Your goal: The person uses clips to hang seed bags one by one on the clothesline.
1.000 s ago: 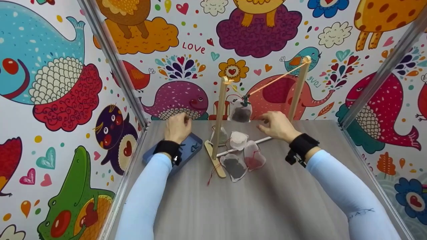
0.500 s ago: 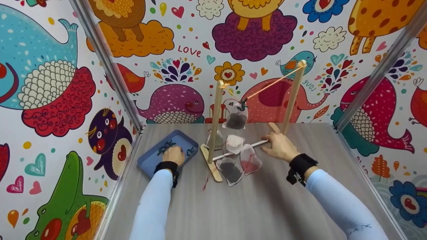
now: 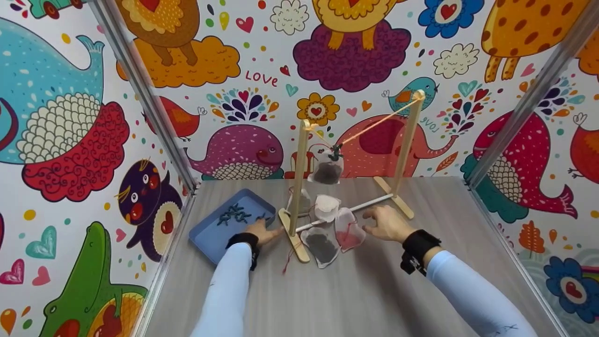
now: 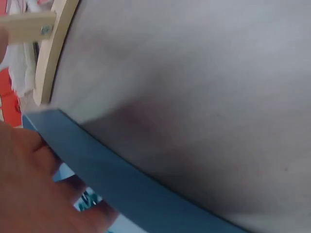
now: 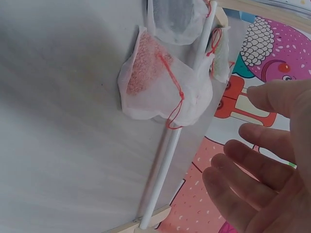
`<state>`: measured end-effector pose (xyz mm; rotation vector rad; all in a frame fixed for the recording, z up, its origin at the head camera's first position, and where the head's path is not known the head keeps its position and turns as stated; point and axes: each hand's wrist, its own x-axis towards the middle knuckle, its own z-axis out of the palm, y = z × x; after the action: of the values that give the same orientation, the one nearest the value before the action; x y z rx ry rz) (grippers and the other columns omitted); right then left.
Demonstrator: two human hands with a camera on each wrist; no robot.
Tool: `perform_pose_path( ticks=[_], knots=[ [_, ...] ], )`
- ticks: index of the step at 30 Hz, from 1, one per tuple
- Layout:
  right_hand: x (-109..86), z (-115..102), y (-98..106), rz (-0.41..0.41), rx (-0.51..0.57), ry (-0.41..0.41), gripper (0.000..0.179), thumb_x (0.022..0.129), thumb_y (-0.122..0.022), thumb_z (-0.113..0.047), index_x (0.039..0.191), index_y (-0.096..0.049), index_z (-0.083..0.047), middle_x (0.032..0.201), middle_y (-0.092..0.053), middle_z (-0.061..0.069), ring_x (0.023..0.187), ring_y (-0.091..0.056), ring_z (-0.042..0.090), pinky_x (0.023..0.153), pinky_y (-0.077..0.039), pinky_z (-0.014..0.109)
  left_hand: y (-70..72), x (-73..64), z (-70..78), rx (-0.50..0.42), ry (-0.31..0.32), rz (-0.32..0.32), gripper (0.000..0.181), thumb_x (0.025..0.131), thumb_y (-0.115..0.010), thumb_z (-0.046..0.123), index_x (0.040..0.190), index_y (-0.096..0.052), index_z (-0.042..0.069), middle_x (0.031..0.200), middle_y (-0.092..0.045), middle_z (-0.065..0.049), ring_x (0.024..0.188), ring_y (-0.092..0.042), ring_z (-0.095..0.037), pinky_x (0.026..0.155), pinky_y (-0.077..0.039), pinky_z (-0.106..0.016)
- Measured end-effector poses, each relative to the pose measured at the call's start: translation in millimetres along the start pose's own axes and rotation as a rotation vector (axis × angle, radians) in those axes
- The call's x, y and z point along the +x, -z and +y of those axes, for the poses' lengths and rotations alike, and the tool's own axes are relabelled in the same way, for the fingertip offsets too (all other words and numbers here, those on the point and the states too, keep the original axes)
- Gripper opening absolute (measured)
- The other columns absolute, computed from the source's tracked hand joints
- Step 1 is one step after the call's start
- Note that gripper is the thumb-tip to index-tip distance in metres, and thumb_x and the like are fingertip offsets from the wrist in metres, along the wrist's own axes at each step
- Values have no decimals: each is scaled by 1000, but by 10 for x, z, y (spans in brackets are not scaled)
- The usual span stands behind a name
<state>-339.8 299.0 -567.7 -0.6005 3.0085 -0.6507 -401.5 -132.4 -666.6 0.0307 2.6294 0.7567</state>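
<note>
My left hand (image 3: pixel 262 232) is at the near right corner of the blue tray (image 3: pixel 206 241), its fingers over the rim and its thumb spread toward the wooden stand (image 3: pixel 299 178). In the left wrist view the fingers lie across the tray wall (image 4: pixel 107 165). Several dark green clips (image 3: pixel 234 214) lie in the tray. My right hand (image 3: pixel 387 223) hovers with relaxed, parted fingers beside a white mesh pouch with red contents (image 3: pixel 350 231), holding nothing. A pouch with dark contents (image 3: pixel 326 172) hangs from the stand's string (image 3: pixel 369 128) by a green clip (image 3: pixel 335 152).
Beneath the string, more pouches lie around the white crossbar (image 3: pixel 372 203): a dark one (image 3: pixel 322 245), a pale one (image 3: pixel 326 207) and a greenish one (image 3: pixel 299 204). Red drawstrings trail from them. A patterned wall (image 3: pixel 262 103) and metal posts (image 3: pixel 140 89) border the grey table (image 3: pixel 327 299).
My left hand dropped into the tray, then shifted right to its rim near the stand. My right hand came down past the crossbar toward me. The clipped pouch still hangs.
</note>
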Motion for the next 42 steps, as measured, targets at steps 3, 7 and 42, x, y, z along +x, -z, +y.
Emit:
perform_pose_path(
  ticks=[3, 7, 42],
  knots=[
    [-3, 4, 0, 8, -18, 3, 31, 95, -84, -19, 117, -83, 3, 114, -83, 23, 103, -78, 40, 93, -64, 61, 24, 133, -248, -30, -2, 75, 103, 107, -48, 78, 166, -46, -6, 172, -49, -31, 160, -47, -52, 133, -39, -66],
    [-1, -1, 4, -11, -15, -4, 31, 95, -83, -20, 116, -83, 2, 115, -84, 22, 104, -78, 39, 93, -64, 61, 48, 311, -690, -8, 9, 143, 82, 115, -41, 64, 144, -68, -7, 152, -69, -29, 137, -69, -48, 119, -54, -60],
    [67, -381, -17, -8, 94, 172, 16, 99, -81, -14, 109, -87, -3, 101, -87, 11, 88, -80, 21, 82, -69, 46, 559, -790, 278, -186, -196, 402, 22, 104, -75, 13, 121, -75, -1, 120, -81, -25, 108, -79, -41, 95, -64, -54]
  ],
)
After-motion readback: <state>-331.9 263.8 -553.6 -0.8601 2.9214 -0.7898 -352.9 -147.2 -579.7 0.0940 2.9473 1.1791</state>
